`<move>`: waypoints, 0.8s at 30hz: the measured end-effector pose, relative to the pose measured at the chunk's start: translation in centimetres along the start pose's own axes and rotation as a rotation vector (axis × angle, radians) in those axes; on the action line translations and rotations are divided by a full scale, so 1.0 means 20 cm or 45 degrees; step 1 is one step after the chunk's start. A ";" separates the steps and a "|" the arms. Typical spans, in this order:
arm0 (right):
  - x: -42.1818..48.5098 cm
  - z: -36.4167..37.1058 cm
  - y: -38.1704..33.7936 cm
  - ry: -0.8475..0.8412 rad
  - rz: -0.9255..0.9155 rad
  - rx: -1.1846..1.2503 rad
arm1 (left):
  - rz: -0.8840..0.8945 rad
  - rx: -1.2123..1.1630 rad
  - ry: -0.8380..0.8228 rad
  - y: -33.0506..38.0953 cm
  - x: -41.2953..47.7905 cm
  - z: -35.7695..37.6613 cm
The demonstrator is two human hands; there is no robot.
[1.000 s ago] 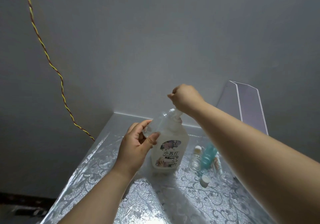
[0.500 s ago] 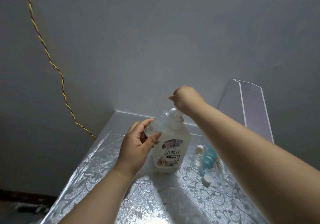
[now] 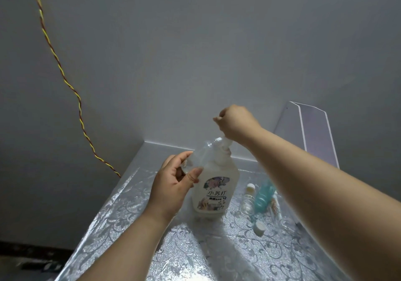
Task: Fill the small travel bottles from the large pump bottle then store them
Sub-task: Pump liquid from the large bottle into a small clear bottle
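Observation:
The large white pump bottle with a floral label stands on the silver patterned table. My right hand is curled over its pump head from above. My left hand grips a small clear travel bottle, tilted with its open mouth up near the pump nozzle. To the right of the big bottle stand a clear capped travel bottle and a teal one, partly hidden by my right forearm. A loose white cap lies in front of them.
A clear acrylic stand rises at the table's back right against the grey wall. A twisted yellow and red cord hangs down the wall to the left. The table's left edge drops off to a dark floor.
My right hand has lifted slightly on the pump head. The left hand and small bottle stay at the nozzle. The view shifted a little.

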State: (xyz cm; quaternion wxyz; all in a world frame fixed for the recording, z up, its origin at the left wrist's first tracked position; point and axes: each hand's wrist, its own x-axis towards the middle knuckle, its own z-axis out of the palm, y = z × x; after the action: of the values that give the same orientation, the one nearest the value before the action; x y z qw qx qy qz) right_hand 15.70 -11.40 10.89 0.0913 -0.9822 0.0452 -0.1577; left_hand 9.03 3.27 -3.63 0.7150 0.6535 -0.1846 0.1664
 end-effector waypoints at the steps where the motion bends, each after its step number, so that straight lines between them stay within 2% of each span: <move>1: 0.01 0.00 0.00 -0.002 -0.001 -0.003 | 0.004 -0.004 0.004 0.00 0.00 0.00; 14: -0.03 0.06 -0.02 -0.051 0.058 -0.156 | -0.010 -0.018 -0.009 0.01 -0.01 0.00; 18: -0.06 0.06 -0.02 0.052 0.020 -0.125 | -0.050 -0.050 -0.014 0.00 -0.01 -0.01; 20: -0.06 0.06 -0.02 0.066 0.024 -0.055 | -0.069 -0.069 -0.020 0.00 -0.01 -0.01; 24: -0.03 0.07 0.03 0.015 0.107 0.308 | -0.148 -0.163 -0.065 0.01 -0.02 0.00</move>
State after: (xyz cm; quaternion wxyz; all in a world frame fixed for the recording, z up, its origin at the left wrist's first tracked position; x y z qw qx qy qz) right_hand 15.62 -11.71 9.29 0.2154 -0.9603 0.0674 -0.1637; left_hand 8.62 3.33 -3.67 0.7589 0.6200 -0.1746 0.0957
